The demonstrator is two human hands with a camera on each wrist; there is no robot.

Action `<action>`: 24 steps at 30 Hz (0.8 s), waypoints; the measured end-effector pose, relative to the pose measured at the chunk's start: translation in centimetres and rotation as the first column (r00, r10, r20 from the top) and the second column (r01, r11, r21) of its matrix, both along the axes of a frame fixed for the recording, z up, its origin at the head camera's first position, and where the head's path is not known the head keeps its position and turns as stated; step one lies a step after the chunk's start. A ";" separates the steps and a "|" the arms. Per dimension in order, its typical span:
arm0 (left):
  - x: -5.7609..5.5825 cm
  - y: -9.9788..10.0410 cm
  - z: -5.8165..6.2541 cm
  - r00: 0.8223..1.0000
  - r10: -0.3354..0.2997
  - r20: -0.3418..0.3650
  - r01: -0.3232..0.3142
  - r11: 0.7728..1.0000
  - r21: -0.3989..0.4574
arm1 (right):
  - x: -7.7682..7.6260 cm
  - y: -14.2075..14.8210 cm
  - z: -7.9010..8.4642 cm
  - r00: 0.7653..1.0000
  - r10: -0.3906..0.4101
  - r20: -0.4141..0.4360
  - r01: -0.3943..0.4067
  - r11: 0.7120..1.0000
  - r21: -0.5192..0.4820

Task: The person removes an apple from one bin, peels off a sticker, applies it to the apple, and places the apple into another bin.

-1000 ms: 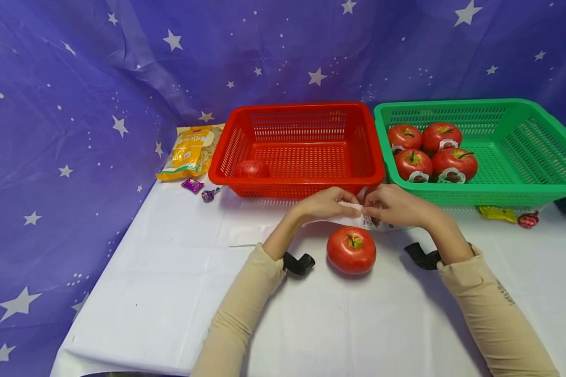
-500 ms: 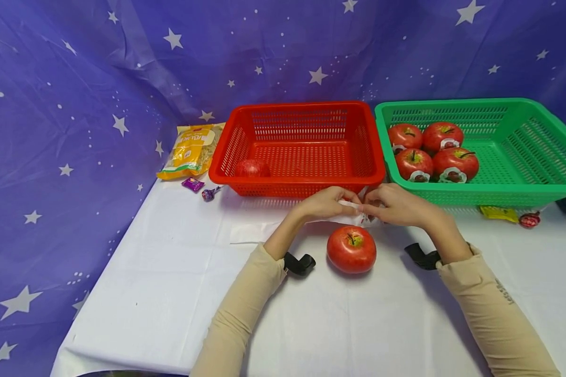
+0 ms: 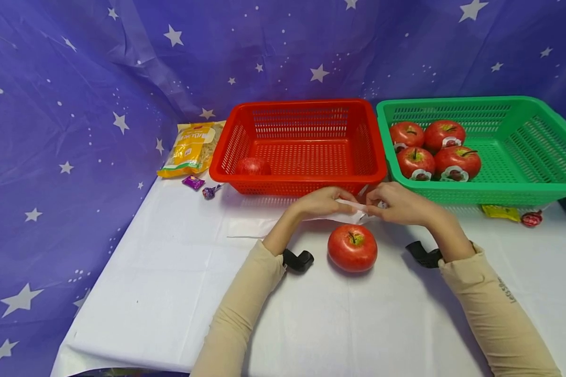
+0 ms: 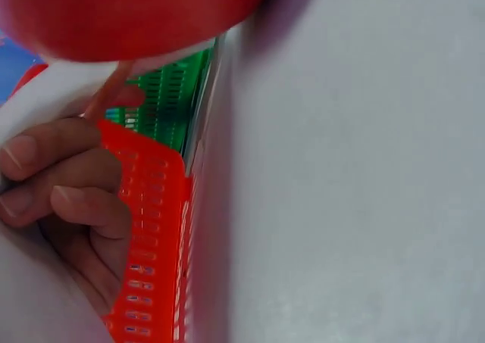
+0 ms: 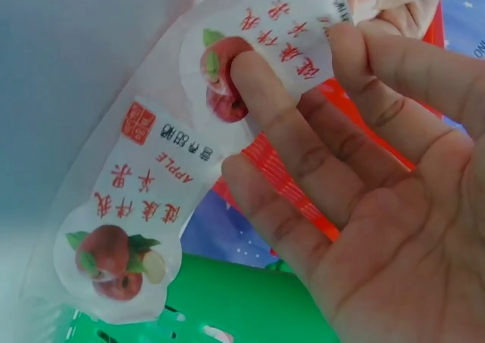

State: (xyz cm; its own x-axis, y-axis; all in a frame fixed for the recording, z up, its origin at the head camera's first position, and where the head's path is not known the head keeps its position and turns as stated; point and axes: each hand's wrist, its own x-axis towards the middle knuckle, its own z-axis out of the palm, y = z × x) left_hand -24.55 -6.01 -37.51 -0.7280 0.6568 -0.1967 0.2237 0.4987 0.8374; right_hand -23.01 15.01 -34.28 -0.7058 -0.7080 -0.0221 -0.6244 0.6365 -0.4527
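Observation:
My left hand (image 3: 323,203) grips a white strip of apple stickers (image 3: 250,228) in front of the red basket. Opposite it, my right hand (image 3: 400,203) has its thumb and index finger pinched at the strip's edge, close to the left fingertips. Printed labels (image 5: 140,169) with apple pictures and red characters show large in the right wrist view, a right fingertip lying over one. Between the forearms, a red apple (image 3: 352,249) stands on the table, stem up. Curled left fingers (image 4: 83,184) appear beside the strip in the left wrist view.
The red basket (image 3: 298,186) contains one apple (image 3: 253,166). Beside it, the green basket (image 3: 509,187) holds several labelled apples (image 3: 456,162). At left lie a yellow food bag (image 3: 188,149), a purple candy (image 3: 193,181) and a lollipop (image 3: 209,192); a yellow packet (image 3: 500,212) sits at right.
The sticker strip has tilted between my hands, so its printed labels no longer show from above. My right fingers have shifted slightly right. The apples and baskets stay put.

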 end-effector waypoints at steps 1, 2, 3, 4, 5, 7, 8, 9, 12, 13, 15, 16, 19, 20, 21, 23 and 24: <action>-0.1 -0.1 0.0 1.000 0.000 -0.003 0.000 1.000 -0.010 | 0.0 0.0 0.1 1.000 0.001 -0.002 -0.001 1.000 0.003; -0.1 -0.2 -0.1 1.000 0.001 -0.003 -0.001 1.000 -0.024 | 0.1 0.1 0.1 1.000 0.000 -0.005 0.000 1.000 0.007; -0.2 -0.3 -0.1 1.000 0.006 0.004 -0.006 0.999 -0.037 | 0.2 0.1 0.2 1.000 0.000 -0.005 0.000 1.000 0.014; -0.2 -0.4 -0.2 1.000 0.009 0.006 -0.009 0.998 -0.058 | 0.3 0.1 0.4 1.000 0.002 -0.008 -0.001 1.000 0.020; -0.3 -0.5 -0.2 1.000 0.008 0.005 -0.008 0.997 -0.083 | 0.4 0.1 0.5 1.000 0.005 -0.016 -0.004 1.000 0.031; -0.3 -0.6 -0.2 1.000 0.010 0.001 -0.010 0.991 -0.131 | 0.7 0.1 0.9 0.999 0.013 -0.036 -0.011 0.999 0.052; -0.3 -0.7 -0.2 1.000 0.011 0.001 -0.011 0.989 -0.150 | 0.9 0.1 1.1 0.999 0.018 -0.043 -0.015 0.998 0.062; -0.3 -0.7 -0.2 1.000 0.011 -0.001 -0.011 0.986 -0.165 | 1.1 0.1 1.4 0.998 0.026 -0.051 -0.022 0.997 0.070; -0.4 -0.6 -0.2 1.000 -0.001 -0.019 -0.003 0.979 -0.202 | 1.6 0.4 2.2 0.997 0.037 -0.065 -0.032 0.997 0.077; -0.4 -0.6 -0.2 1.000 -0.004 -0.029 -0.003 0.976 -0.218 | 1.7 0.6 2.5 0.998 0.031 -0.055 -0.027 0.997 0.076; -0.5 -0.6 -0.3 0.999 -0.015 -0.051 0.001 0.967 -0.253 | 2.0 1.0 3.0 1.000 0.013 -0.024 -0.011 0.997 0.070; -0.5 -0.6 -0.3 0.998 -0.022 -0.064 0.004 0.962 -0.273 | 2.1 1.4 3.2 1.000 0.004 -0.007 -0.004 0.998 0.067; -0.5 -0.5 -0.4 0.996 -0.030 -0.081 0.004 0.952 -0.306 | 2.4 2.4 4.0 0.999 -0.009 0.036 0.007 0.999 0.051; -0.5 -0.5 -0.4 0.996 -0.030 -0.082 0.003 0.951 -0.309 | 2.4 2.7 4.2 0.999 -0.002 0.045 0.000 0.999 0.034; -0.5 -0.5 -0.4 0.996 -0.028 -0.082 0.001 0.950 -0.312 | 2.5 3.1 4.5 0.999 0.012 0.049 -0.013 1.000 0.011; -0.5 -0.5 -0.3 0.996 -0.022 -0.081 -0.005 0.948 -0.318 | 2.6 3.7 4.9 0.997 0.046 0.058 -0.043 0.998 -0.052; -0.5 -0.5 -0.3 0.996 -0.020 -0.083 -0.007 0.947 -0.323 | 2.7 3.9 5.0 0.996 0.069 0.057 -0.064 0.994 -0.090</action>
